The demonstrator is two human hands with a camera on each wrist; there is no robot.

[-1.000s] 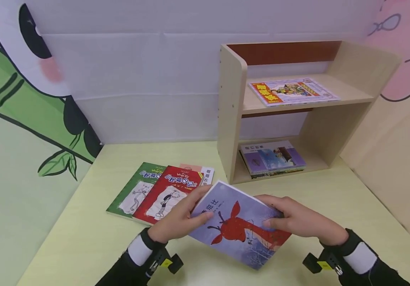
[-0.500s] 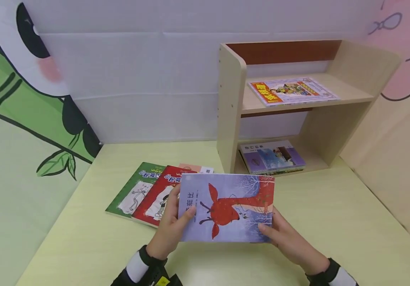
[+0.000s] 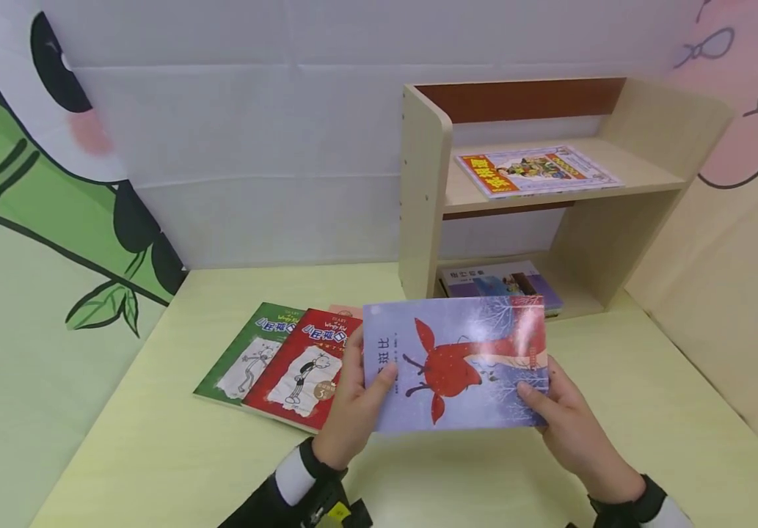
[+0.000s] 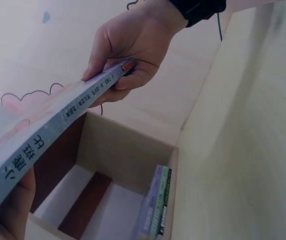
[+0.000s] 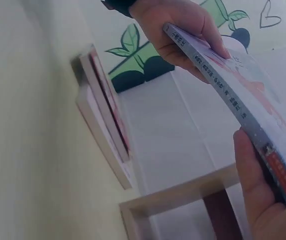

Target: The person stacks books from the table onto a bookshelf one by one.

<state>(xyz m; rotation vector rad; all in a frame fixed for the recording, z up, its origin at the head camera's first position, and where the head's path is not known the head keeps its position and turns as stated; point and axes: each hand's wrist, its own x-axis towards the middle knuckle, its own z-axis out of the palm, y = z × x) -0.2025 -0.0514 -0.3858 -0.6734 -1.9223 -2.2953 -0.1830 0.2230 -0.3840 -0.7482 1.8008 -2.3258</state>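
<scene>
A blue picture book (image 3: 461,400) with a red deer on its cover is held above the table by both hands. My left hand (image 3: 352,403) grips its left end, thumb on the cover. The right hand (image 3: 577,433) grips the opposite end the same way. In the left wrist view, the book's spine (image 4: 58,125) faces the camera, with the right hand (image 4: 133,45) at its far end. The right wrist view shows the book (image 5: 233,100) between the left hand (image 5: 183,30) and the right hand (image 5: 273,205). Fingers behind the book are mostly hidden in the head view.
A wooden two-tier shelf (image 3: 421,198) stands at the back right. One magazine-like book (image 3: 540,171) lies on its upper board; a stack of books (image 3: 484,279) lies below, partly covered by the held book. A red book (image 3: 296,367) overlaps a green book (image 3: 243,359) on the left.
The book has turned from a slant to nearly level, then moved right and slightly up, now covering part of the lower shelf's stack. Both hands have kept hold and moved with it.
</scene>
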